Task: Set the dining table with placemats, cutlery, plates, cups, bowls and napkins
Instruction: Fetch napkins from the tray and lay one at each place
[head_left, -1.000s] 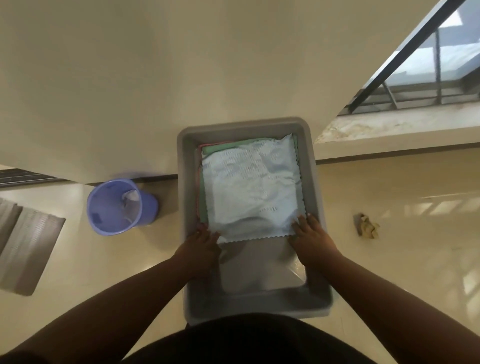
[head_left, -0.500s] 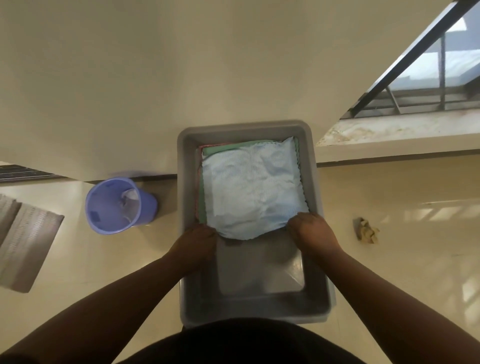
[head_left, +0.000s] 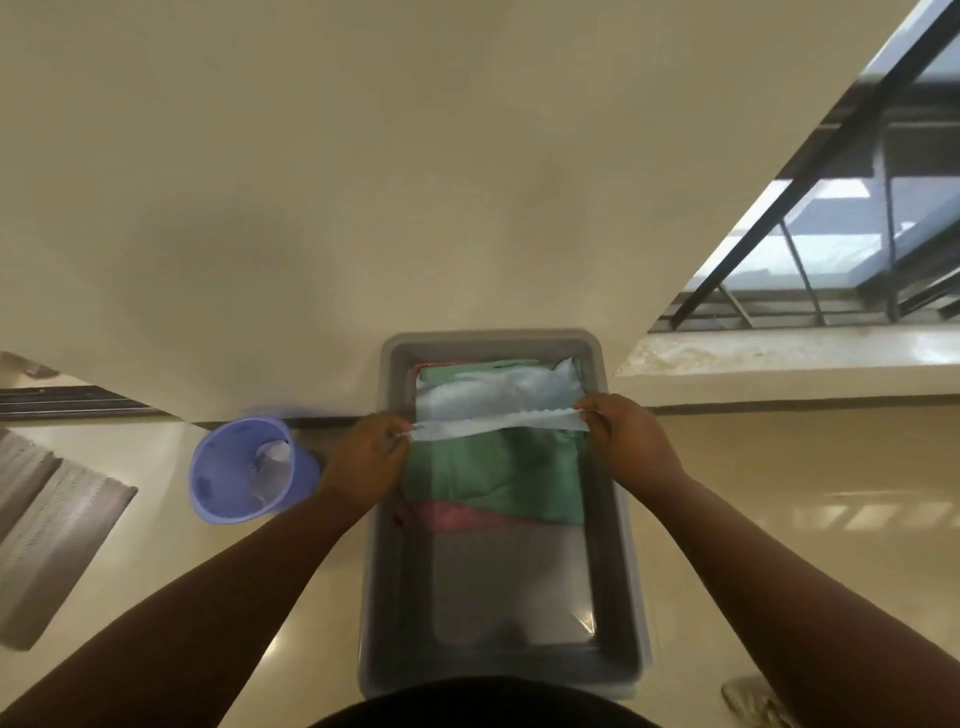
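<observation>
Head view: napkin (head_left: 498, 415) stretched between hands (head_left: 366, 457).

head view (worn), steeply downward

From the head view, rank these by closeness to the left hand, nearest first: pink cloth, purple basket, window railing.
1. Purple basket: just outside the left hand, on the floor.
2. Pink cloth: in the grey bin, lower right of it; close to call against the basket.
3. Window railing: far upper right.

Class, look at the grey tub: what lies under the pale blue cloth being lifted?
Under the blue cloth lies a green cloth, with pink cloth beneath it. Anything below is covered.
</observation>
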